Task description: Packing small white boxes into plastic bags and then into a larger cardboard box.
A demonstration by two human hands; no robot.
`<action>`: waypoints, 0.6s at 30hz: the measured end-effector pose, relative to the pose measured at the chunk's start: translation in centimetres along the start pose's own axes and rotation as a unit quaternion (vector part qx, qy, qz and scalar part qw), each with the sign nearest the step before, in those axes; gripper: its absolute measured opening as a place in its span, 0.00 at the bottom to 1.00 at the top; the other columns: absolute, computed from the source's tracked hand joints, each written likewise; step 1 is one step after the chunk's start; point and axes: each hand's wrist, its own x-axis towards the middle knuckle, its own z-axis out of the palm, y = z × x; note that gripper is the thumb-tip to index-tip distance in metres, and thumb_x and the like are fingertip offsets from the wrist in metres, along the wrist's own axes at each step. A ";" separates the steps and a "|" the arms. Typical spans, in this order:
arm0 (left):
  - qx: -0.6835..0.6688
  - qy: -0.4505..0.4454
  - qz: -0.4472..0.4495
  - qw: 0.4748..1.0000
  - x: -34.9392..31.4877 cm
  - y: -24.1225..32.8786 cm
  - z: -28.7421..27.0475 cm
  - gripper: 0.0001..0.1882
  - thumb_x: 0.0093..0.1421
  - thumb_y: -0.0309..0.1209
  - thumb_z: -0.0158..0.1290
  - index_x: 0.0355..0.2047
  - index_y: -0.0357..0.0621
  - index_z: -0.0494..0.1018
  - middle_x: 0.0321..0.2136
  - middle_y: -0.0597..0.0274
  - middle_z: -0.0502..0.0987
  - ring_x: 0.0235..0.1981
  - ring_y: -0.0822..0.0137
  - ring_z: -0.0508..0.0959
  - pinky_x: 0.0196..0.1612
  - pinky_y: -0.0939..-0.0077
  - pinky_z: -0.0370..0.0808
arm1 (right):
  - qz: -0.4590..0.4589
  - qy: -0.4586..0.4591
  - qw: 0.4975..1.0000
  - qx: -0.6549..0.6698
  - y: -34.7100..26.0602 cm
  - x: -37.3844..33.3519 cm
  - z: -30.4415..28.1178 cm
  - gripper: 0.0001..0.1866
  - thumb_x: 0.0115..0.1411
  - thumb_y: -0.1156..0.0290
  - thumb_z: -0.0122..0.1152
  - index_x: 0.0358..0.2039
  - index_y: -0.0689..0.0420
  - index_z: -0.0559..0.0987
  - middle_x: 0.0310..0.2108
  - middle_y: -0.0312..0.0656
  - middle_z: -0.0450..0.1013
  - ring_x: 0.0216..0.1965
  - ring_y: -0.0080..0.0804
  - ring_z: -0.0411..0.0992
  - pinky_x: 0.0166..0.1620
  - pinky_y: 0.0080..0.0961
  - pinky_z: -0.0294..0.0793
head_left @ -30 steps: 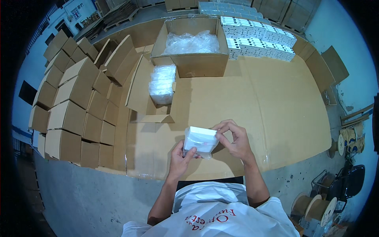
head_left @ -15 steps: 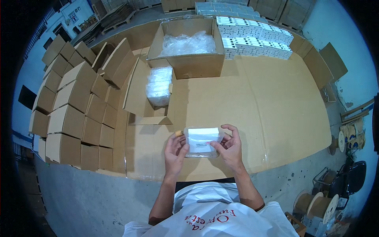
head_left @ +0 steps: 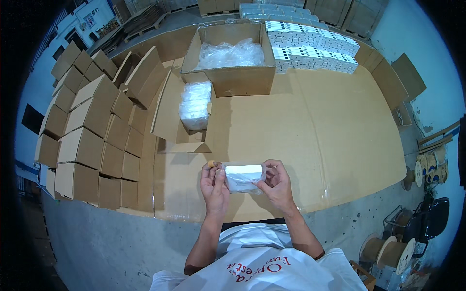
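Between my two hands is a small white box (head_left: 243,177) in a clear plastic bag, held above the near part of the cardboard-covered table. My left hand (head_left: 214,188) grips its left edge, the thumb along the side; a tan wrap covers one fingertip. At the right side my right hand (head_left: 276,186) pinches the bag, thumb on the near right corner. Beyond my left hand stands an open brown carton (head_left: 194,147), partly filled with a row of similar bagged white packages (head_left: 195,107). Bare cardboard shows at its near end.
A larger open carton (head_left: 245,81) of clear plastic bags (head_left: 230,53) stands behind. Stacked white boxes (head_left: 313,46) with black marks line the far right. Brown cartons (head_left: 82,145) pile up at the left. Cardboard (head_left: 359,145) covers the table; cable spools (head_left: 388,253) sit on the floor.
The bagged white box has moved slightly left and tilted, its far side face now showing more. Both hands have shifted their hold, my left thumb now pointing up along the edge.
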 end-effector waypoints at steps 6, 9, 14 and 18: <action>-0.013 0.008 -0.009 1.000 0.1 -0.4 0.2 0.16 0.66 0.17 0.53 0.53 0.43 0.68 0.48 0.61 0.74 0.50 0.73 0.75 0.57 0.79 0.73 | 0.000 0.030 0.999 0.017 -0.1 -0.2 0.3 0.26 0.56 0.88 0.67 0.53 0.57 0.69 0.42 0.35 0.72 0.46 0.25 0.74 0.51 0.24 0.77; -0.026 -0.002 -0.016 1.000 0.2 -0.5 0.0 0.17 0.66 0.17 0.53 0.53 0.43 0.68 0.48 0.61 0.74 0.52 0.71 0.75 0.59 0.76 0.73 | -0.014 0.033 0.999 0.010 0.0 -0.2 0.1 0.22 0.59 0.84 0.67 0.52 0.58 0.71 0.42 0.35 0.73 0.44 0.24 0.74 0.48 0.22 0.78; -0.033 -0.026 -0.019 0.999 0.3 -0.1 0.3 0.14 0.66 0.18 0.55 0.50 0.44 0.69 0.46 0.61 0.75 0.51 0.64 0.76 0.61 0.69 0.72 | 0.027 0.036 0.997 0.069 -0.8 -0.2 -0.3 0.09 0.64 0.78 0.64 0.43 0.58 0.74 0.43 0.42 0.78 0.42 0.26 0.76 0.44 0.24 0.79; -0.031 -0.045 0.010 0.998 0.7 -0.2 -0.6 0.12 0.66 0.20 0.56 0.47 0.44 0.70 0.44 0.60 0.75 0.51 0.63 0.76 0.61 0.64 0.72 | -0.016 0.025 0.996 0.080 -1.8 0.2 -0.3 0.07 0.64 0.77 0.64 0.40 0.58 0.75 0.42 0.45 0.79 0.46 0.31 0.78 0.48 0.28 0.80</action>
